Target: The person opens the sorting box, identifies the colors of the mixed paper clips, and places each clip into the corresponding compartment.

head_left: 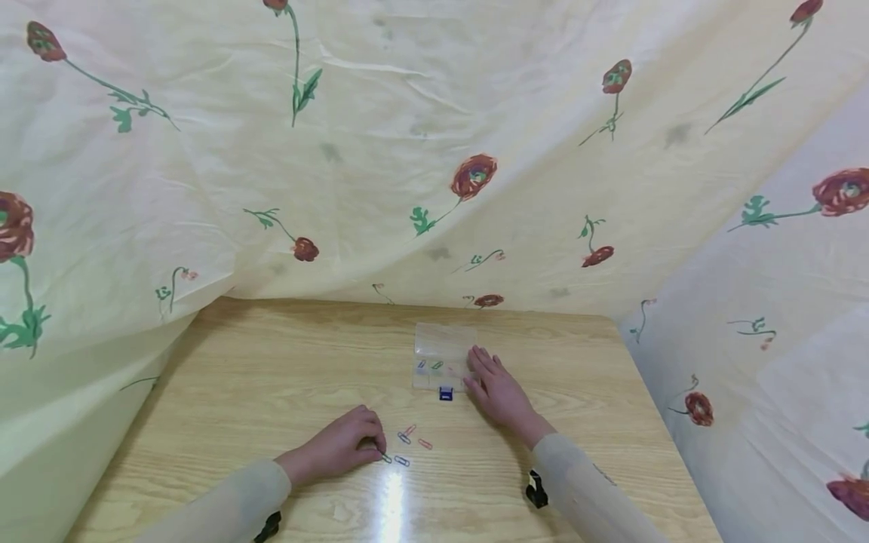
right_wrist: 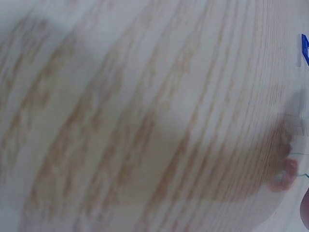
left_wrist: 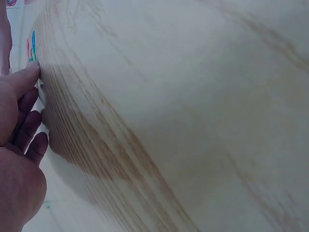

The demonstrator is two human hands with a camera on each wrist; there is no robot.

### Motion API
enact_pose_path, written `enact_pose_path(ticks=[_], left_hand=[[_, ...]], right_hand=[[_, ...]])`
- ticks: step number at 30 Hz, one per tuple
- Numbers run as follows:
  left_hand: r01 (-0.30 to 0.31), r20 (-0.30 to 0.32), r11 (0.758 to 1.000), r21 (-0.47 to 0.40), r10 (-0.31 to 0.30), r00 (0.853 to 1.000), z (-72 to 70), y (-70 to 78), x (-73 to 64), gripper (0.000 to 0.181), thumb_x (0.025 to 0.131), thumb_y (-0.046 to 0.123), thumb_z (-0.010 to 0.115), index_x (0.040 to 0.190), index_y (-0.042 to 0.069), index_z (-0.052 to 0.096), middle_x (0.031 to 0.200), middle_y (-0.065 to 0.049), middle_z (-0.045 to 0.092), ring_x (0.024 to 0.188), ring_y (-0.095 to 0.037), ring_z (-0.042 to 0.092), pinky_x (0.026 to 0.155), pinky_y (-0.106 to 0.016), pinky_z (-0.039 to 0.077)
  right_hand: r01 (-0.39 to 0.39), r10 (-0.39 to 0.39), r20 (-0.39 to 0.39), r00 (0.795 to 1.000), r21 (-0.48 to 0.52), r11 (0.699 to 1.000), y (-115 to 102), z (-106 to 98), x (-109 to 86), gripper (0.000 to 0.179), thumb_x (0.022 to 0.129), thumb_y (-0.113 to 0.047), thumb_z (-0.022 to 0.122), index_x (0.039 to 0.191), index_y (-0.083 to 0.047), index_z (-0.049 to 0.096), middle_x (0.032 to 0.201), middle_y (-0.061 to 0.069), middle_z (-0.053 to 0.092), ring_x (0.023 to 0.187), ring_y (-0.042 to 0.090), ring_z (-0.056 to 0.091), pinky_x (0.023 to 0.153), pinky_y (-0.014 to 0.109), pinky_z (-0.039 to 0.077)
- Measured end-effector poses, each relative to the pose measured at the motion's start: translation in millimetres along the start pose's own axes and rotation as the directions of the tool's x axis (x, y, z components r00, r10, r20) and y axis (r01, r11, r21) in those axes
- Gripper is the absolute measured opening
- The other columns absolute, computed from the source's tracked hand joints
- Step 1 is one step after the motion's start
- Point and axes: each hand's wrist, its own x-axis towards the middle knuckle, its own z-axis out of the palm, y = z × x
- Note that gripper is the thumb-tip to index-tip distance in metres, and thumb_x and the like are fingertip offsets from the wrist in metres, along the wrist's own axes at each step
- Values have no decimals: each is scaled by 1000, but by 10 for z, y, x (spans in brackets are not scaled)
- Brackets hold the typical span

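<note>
My left hand [head_left: 339,443] is low over the table, its thumb and fingertips pinching the end of a green paper clip [head_left: 387,458]. Beside it lie a blue paper clip [head_left: 402,461], another blue one [head_left: 403,437] and two red paper clips [head_left: 425,444]. A clear plastic box [head_left: 422,382] with its lid raised stands farther back; a blue clip [head_left: 422,364] and a green clip [head_left: 437,365] show in its compartments. The right hand [head_left: 501,392] rests with extended fingers against the box's right side. Only a bit of that hand enters the right wrist view.
A blue latch [head_left: 446,394] is on the box's front edge. The wooden table [head_left: 285,362] meets a flowered cloth [head_left: 366,188] at the back and both sides. Bright glare [head_left: 392,505] falls on the wood near the front.
</note>
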Motion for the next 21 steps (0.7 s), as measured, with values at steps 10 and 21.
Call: enact_pose_path(ticks=[10, 21], left_hand=[[45, 17, 999, 16, -45, 999, -24, 48, 5, 16, 98, 8, 77, 91, 21, 70, 94, 13, 62, 92, -3, 48, 81, -21, 49], [150, 15, 988, 28, -150, 989, -147, 56, 251, 12, 99, 14, 77, 96, 21, 69, 99, 15, 62, 97, -6, 52, 88, -28, 54]], right_hand=[[-14, 14, 2, 1000, -7, 1000, -10, -8, -12, 64, 112, -32, 58, 161, 4, 38, 170, 21, 35, 158, 37, 32, 130, 54, 23], [-18, 19, 17, 1000, -19, 1000, 14, 23, 0, 65, 112, -33, 57, 162, 3, 37, 170, 20, 34, 158, 36, 32, 130, 52, 22]])
